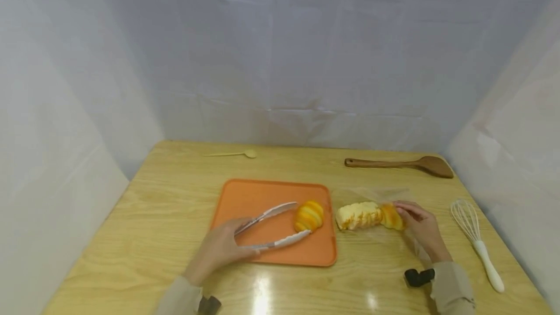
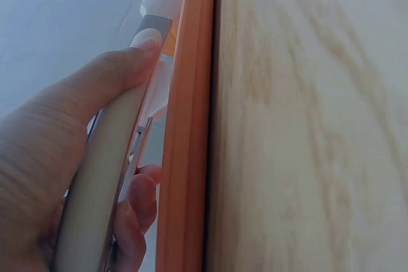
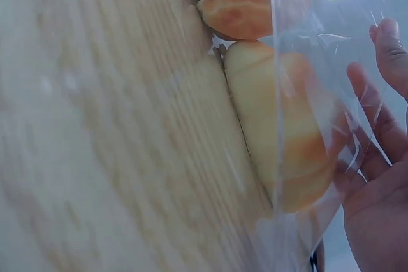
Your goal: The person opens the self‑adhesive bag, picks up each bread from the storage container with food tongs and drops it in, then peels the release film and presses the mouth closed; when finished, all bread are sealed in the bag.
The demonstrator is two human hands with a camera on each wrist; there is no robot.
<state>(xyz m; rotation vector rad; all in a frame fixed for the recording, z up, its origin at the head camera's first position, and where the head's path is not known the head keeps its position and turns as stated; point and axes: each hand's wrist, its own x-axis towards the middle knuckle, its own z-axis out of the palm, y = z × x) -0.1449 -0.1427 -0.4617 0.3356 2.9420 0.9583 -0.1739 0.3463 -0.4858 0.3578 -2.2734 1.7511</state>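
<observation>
My left hand (image 1: 223, 247) grips a pair of tongs (image 2: 105, 164), thumb along one pale arm and fingers around the other. Spread apart, the tong tips stand on either side of a striped golden bread roll (image 1: 309, 216) on the orange tray (image 1: 258, 191). To the right, a clear plastic bag (image 3: 331, 49) lies on the table with a pale, bumpy loaf (image 1: 358, 215) and another golden roll (image 3: 274, 125) in it. My right hand (image 1: 420, 230) is at the bag's right end, its loosely extended fingers against the film beside that roll.
A small pale yellow spoon (image 1: 249, 153) lies behind the tray. At the back right is a wooden turner (image 1: 430, 165), and a white-handled whisk (image 1: 484, 256) lies near the right table edge. White sheeting (image 1: 280, 62) closes off the back and both sides.
</observation>
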